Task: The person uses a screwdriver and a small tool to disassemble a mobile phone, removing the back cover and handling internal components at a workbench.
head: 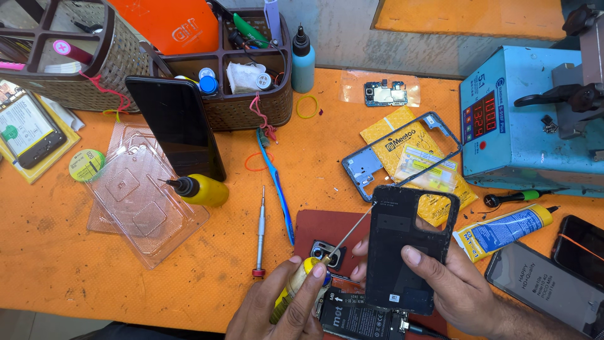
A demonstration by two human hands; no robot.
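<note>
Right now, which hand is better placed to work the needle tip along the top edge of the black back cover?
The left hand. It grips the yellow glue bottle, whose needle reaches the black back cover. The right hand is occupied holding that cover.

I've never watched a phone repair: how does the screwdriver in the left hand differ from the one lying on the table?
The held screwdriver has a yellow handle; the lying screwdriver is silver with a red end. The held one slants, tip at the black back cover, gripped by the left hand; the other lies untouched on the orange table. Both are slim.
</note>
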